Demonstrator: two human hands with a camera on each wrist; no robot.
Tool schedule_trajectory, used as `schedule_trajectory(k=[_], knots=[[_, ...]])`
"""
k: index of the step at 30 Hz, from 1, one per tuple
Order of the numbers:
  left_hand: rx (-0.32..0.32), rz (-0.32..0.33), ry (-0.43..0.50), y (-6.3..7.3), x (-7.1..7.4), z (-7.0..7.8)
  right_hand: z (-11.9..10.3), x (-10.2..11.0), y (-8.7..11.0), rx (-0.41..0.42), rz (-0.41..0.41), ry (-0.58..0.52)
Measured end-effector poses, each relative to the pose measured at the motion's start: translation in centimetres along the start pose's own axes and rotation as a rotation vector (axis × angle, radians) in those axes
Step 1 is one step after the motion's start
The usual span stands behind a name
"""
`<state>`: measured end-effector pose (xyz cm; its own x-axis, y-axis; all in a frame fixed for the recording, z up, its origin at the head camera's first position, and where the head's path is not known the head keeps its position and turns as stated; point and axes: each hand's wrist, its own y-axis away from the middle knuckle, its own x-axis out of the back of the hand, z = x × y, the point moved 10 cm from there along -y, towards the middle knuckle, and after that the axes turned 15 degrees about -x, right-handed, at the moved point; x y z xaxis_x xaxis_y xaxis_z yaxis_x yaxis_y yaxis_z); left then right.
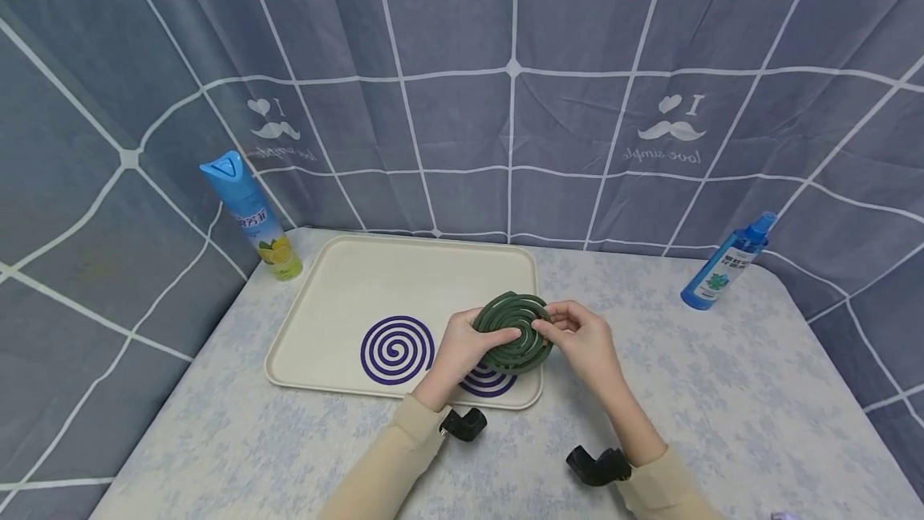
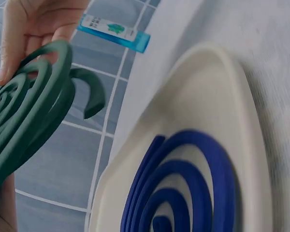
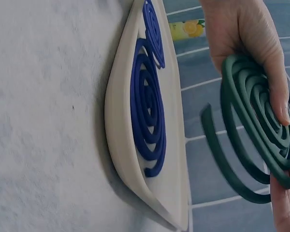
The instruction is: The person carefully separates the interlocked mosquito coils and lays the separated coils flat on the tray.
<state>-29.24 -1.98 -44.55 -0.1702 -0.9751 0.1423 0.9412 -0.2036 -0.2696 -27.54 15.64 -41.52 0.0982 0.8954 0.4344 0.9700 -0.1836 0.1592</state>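
Above the right end of a cream tray (image 1: 411, 275), both hands hold a dark green mosquito coil (image 1: 514, 305). My left hand (image 1: 456, 351) grips its left side, thumb lying across the face. On the opposite side, my right hand (image 1: 588, 347) pinches it near the inner rings. The green coil (image 3: 241, 92) appears as layered spirals, and one outer end hangs away from the rest in both wrist views. Two blue-purple mosquito coils lie flat on the tray: one coil (image 1: 397, 341) left of my left hand, the other coil (image 1: 489, 385) partly hidden beneath the green one.
A blue and yellow spray can (image 1: 260, 219) stands at the back left, beside the tray. Toward the back right is a blue spray bottle (image 1: 725, 265). A grey-blue checked curtain (image 1: 462, 127) hangs behind the pale patterned table (image 1: 216, 432).
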Motion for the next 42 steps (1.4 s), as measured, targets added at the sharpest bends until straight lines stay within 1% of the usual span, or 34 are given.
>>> schedule_trajectory(k=[2,5,8,11,15,18,22,25,26,28,30,35,37,38,40,42], knots=[[-0.027,-0.027,-0.052,-0.1,-0.1,0.4,-0.5,0.0,0.1,0.041,0.006,0.035],[-0.054,-0.052,-0.089,-0.2,-0.2,0.7,-1.3,0.0,0.3,0.112,0.019,0.075],[-0.067,-0.058,-0.087,-0.2,-0.2,0.8,-1.8,0.0,0.5,0.152,0.026,0.089],[-0.075,-0.063,-0.068,-0.2,-0.3,0.6,-2.0,0.0,0.5,0.157,0.034,0.092],[-0.072,-0.072,-0.018,0.0,-0.4,0.4,-1.7,-0.2,0.4,0.132,0.031,0.092],[-0.065,-0.075,0.014,0.1,-0.4,0.3,-1.2,-0.3,0.2,0.084,0.012,0.085],[-0.041,-0.06,0.067,0.3,-0.3,0.1,-0.1,-0.3,-0.2,-0.008,-0.015,0.004],[-0.021,-0.051,0.086,0.4,-0.2,0.0,0.5,-0.3,-0.4,-0.049,-0.04,-0.061],[-0.015,-0.053,0.077,0.4,-0.1,-0.1,0.6,-0.4,-0.4,-0.055,-0.053,-0.072],[-0.01,-0.076,0.04,0.3,0.0,0.0,0.6,-0.5,-0.4,-0.053,-0.081,-0.059],[-0.009,-0.12,-0.004,0.3,0.0,0.1,0.6,-0.7,-0.4,-0.044,-0.112,-0.028],[-0.04,-0.274,-0.122,0.0,-0.7,0.7,0.0,-1.2,-0.2,0.007,-0.176,0.071],[-0.053,-0.318,-0.153,0.0,-1.0,0.8,-0.3,-1.4,0.0,0.027,-0.197,0.095],[-0.054,-0.331,-0.157,0.0,-1.0,0.8,-0.4,-1.4,0.1,0.035,-0.207,0.097],[-0.051,-0.334,-0.148,0.1,-1.1,0.7,-0.5,-1.5,0.2,0.042,-0.216,0.094],[-0.028,-0.307,-0.097,0.2,-0.9,0.4,-0.4,-1.5,0.1,0.034,-0.202,0.077]])
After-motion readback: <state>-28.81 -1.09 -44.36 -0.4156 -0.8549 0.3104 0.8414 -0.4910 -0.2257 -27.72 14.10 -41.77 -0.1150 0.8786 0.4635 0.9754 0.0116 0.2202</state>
